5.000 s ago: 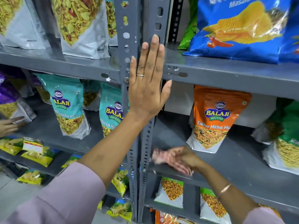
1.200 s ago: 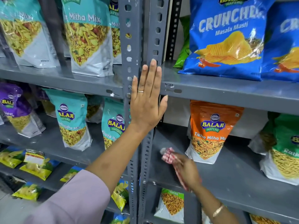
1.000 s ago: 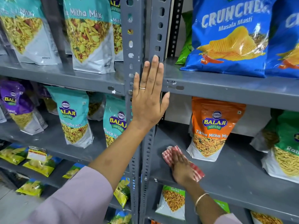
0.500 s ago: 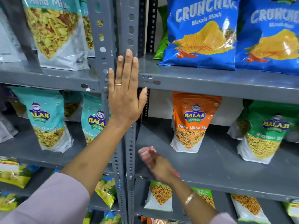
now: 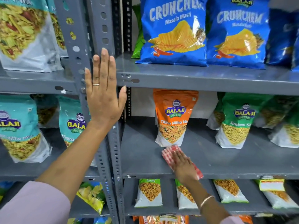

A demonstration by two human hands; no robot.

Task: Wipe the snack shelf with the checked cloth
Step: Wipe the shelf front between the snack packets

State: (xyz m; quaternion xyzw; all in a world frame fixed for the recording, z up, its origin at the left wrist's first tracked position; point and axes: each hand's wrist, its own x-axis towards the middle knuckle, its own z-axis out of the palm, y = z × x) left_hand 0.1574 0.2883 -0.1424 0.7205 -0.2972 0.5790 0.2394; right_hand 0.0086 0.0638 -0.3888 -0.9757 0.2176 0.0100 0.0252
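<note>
The grey snack shelf [image 5: 226, 160], the middle board of the right-hand bay, is mid-wipe. The right hand [image 5: 183, 165] lies flat with fingers spread, pressing the red-and-white checked cloth [image 5: 169, 151] onto the board just in front of the orange Tikha Mitha Mix pouch [image 5: 174, 117]. By my reading the job is partly done: the cloth sits toward the left of the board, and the long stretch to the right, in front of the green Ratlami pouch [image 5: 236, 120], looks yet to be covered, as does the far strip behind the pouches. No dust line shows, so I cannot tell which part is already clean.

The left hand [image 5: 103, 94] is open, fingers straight and close together, palm braced against the perforated upright post [image 5: 97, 29].

Counted: two clear blue Crunchem bags [image 5: 174, 34] on the shelf above, with a third cut off at the right edge; one orange pouch; one clear green pouch with more blurred behind it; one cloth; one ring [image 5: 95, 84]; one bangle [image 5: 207, 200].
</note>
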